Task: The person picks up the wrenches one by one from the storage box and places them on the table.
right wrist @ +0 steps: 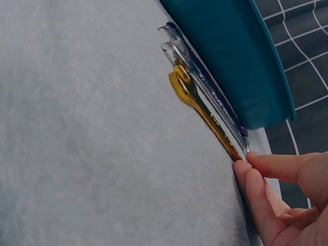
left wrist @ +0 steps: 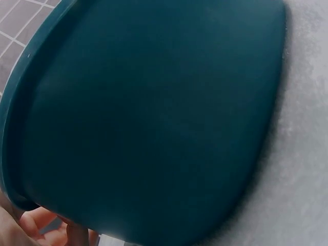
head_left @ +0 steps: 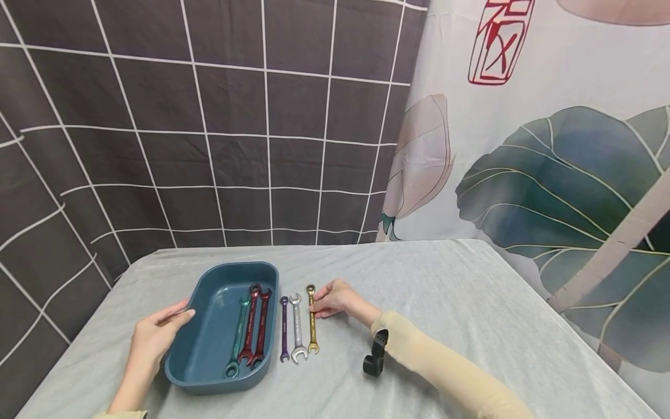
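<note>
A gold ratchet wrench [head_left: 312, 326] lies on the cloth, and my right hand [head_left: 336, 299] pinches it near its upper end. Thumb and finger meet on it in the right wrist view, where its open end [right wrist: 182, 87] points away from the hand. Left of it lie a silver wrench [head_left: 298, 329] and a purple wrench [head_left: 285, 331], side by side. My left hand [head_left: 153, 338] holds the left rim of a blue plastic basin [head_left: 201, 381], the thumb over the edge. Inside the basin are a green wrench [head_left: 238, 337] and two red wrenches [head_left: 251, 320].
A pale grey cloth [head_left: 419, 279] covers the table. Behind it hangs a dark curtain [head_left: 225, 157] with white grid lines, and at the right a leaf-printed curtain [head_left: 549, 192]. A black strap [head_left: 374, 355] hangs from the right wrist.
</note>
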The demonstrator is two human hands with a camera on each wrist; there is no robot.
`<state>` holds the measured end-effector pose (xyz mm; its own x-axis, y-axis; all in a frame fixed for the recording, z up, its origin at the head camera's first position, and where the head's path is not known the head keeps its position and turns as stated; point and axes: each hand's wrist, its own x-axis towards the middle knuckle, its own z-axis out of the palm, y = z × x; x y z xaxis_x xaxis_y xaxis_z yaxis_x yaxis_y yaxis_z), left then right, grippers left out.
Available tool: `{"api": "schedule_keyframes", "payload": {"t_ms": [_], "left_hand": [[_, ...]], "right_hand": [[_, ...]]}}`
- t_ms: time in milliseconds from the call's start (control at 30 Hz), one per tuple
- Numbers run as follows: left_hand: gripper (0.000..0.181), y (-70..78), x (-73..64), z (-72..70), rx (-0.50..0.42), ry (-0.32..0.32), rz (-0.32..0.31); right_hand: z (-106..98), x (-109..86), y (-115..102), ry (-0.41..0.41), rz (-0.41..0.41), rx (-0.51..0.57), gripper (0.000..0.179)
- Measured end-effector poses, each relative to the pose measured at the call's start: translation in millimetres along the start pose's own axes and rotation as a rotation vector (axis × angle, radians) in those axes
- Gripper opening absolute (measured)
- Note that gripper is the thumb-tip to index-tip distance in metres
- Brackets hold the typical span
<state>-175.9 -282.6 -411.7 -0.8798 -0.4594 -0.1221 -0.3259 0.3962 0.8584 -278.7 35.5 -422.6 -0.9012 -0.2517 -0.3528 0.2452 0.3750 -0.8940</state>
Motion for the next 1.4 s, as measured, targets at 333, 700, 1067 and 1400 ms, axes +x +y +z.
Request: {"api": "schedule_keyframes", "payload": {"t_ms": [333,700,1067,1400], "left_hand": [[0.057,-0.4,-0.6,1.8,-0.014,0.005,0.005],[0.057,-0.7,-1.0,1.1,-0.018,-0.007,0.002],[0.060,-1.6,2.6,-3.3,0.001,-0.016,-0.003],[0.062,-1.4,3.8,-2.2,-0.034,-0.048,-0.033]], "right_hand": [[-3.3,-5.1,-9.7,-0.015,-0.004,-0.046,0.019],[-5.5,-11.6,-22.0,-0.081,-0.007,-0.010,0.030],[-4.4,-13.1,-31.3,-0.120,-0.030,-0.031,0.030],[-2.7,-18.0,-40.9,-0.167,-0.046,-0.024,0.036]]}}
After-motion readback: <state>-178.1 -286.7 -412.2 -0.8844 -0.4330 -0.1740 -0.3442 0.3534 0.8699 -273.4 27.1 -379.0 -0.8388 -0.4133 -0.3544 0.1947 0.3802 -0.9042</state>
